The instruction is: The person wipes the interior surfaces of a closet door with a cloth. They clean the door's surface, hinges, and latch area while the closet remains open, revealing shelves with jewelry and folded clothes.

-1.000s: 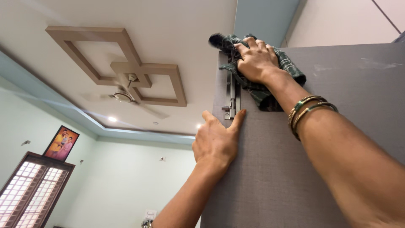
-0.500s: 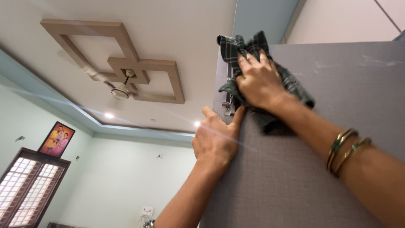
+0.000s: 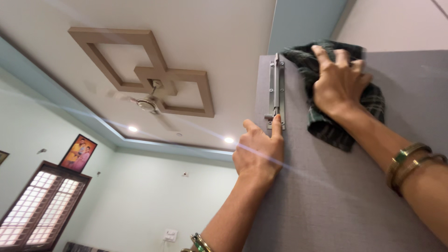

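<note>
A single view from a head-worn camera, tilted steeply upward. It looks close along the face of a grey door (image 3: 345, 196) that fills the right, up to the door's top edge. On the left it takes in the far ceiling (image 3: 210, 37) and a distant window (image 3: 42, 210) at lower left.

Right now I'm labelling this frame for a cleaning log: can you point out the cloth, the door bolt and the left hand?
cloth (image 3: 326, 126): head view, lower dark checked fold below the right hand.
door bolt (image 3: 276, 88): head view, middle of the metal rod.
left hand (image 3: 259, 151): head view, back of the hand.
</note>
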